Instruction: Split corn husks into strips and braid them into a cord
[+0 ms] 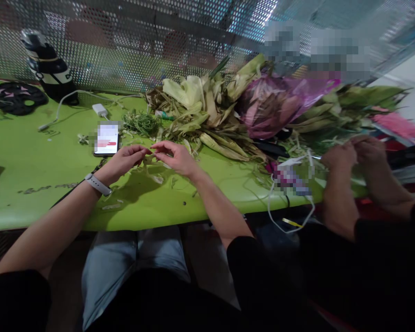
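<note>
My left hand (129,159), with a watch on its wrist, pinches a thin pale-green plant strip (147,161), perhaps torn husk. Fingertips of my right hand (174,157) are closed on the same piece, close to the left fingertips. Exactly how the strip runs between the fingers is too small to see. Below them, pale shreds (155,177) lie on the green tabletop (152,207). A lit phone (107,140) sits just beyond my left hand. Behind my right hand is a small heap of thin green strips (141,123).
Dry corn husks (207,103) and a pink plastic bag (263,108) fill the back. A bottle (50,69), black mask (17,98) and white charger (99,109) with cable stand at left. At right, a co-worker's hands (352,152) work near a white cable (270,207).
</note>
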The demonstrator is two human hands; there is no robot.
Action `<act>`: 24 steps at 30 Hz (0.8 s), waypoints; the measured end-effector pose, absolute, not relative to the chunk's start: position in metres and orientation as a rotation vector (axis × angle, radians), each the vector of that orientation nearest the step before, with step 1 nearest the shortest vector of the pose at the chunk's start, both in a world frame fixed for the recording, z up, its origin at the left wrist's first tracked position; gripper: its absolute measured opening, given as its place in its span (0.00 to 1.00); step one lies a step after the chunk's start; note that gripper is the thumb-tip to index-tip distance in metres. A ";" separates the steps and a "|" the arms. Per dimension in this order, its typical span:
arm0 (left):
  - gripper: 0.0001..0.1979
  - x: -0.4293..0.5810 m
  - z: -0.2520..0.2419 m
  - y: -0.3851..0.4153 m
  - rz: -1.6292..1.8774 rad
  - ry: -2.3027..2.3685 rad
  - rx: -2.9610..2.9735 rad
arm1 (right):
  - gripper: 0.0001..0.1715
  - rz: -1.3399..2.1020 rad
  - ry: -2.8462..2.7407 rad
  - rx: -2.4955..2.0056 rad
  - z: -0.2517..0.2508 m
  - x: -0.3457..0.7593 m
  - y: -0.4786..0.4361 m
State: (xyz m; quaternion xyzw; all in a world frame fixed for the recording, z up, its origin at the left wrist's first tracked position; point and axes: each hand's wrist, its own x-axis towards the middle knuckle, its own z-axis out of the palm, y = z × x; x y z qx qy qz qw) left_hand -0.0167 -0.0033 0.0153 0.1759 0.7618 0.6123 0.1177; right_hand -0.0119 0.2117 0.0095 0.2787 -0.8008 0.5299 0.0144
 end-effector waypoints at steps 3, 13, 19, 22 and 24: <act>0.14 -0.014 0.018 -0.004 1.706 2.194 0.493 | 0.14 1.658 -2.445 0.812 0.009 -0.013 0.210; 0.16 -0.005 0.026 -0.003 1.597 2.048 0.630 | 0.13 1.585 -2.398 0.745 0.009 -0.009 0.205; 0.16 -0.007 0.022 -0.001 1.731 2.019 0.602 | 0.13 1.236 -2.330 0.703 0.012 -0.009 0.204; 0.13 -0.012 0.017 -0.003 1.917 2.009 0.487 | 0.14 1.146 -2.310 0.708 0.016 -0.009 0.207; 0.12 -0.016 0.016 -0.005 2.019 1.967 0.414 | 0.15 1.168 -2.390 0.795 0.016 -0.009 0.209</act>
